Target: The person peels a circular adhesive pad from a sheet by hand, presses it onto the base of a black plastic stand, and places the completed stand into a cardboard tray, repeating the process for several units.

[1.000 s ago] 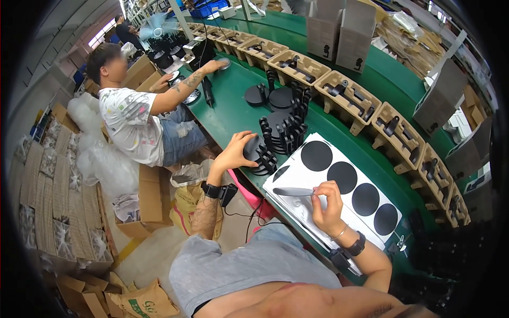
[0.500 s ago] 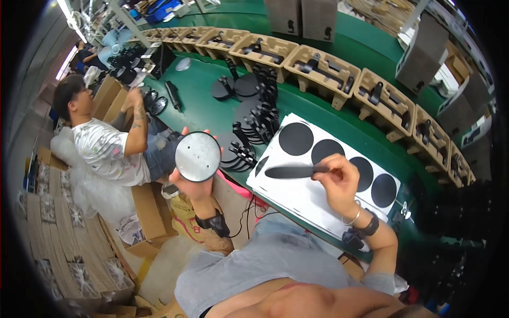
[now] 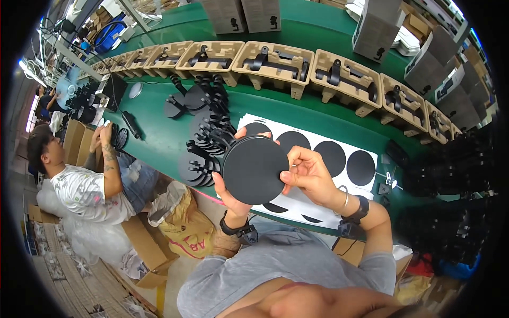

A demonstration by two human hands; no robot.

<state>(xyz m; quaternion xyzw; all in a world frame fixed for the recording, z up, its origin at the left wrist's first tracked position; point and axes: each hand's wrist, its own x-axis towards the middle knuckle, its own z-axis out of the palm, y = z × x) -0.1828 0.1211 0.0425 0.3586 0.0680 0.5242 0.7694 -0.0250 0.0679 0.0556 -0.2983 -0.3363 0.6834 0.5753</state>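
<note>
My left hand [image 3: 234, 201] cups a round disc from beneath, its fingers wrapped about the rim. A flat black round pad [image 3: 253, 172] covers the disc's upper face, and a thin edge of the disc shows along the upper left. At the pad's right edge my right hand [image 3: 310, 177] pinches between thumb and fingers. Behind both hands lies a white sheet [image 3: 294, 203] bearing several black round pads, partly hidden by my hands. Left of the sheet, black stands with round bases [image 3: 191, 169] crowd together on the green table.
A row of tan moulded trays [image 3: 270, 66] with black parts curves along the table's far side. Grey boxes [image 3: 261, 17] stand behind it. A black handheld tool [image 3: 132, 124] lies at the left, near a seated co-worker [image 3: 79, 185]. Dark parts fill the right end.
My hands have come together. The black pad, earlier edge-on in my right hand, now lies over the disc's bare metal face. The view has shifted, and the co-worker's hands are now together.
</note>
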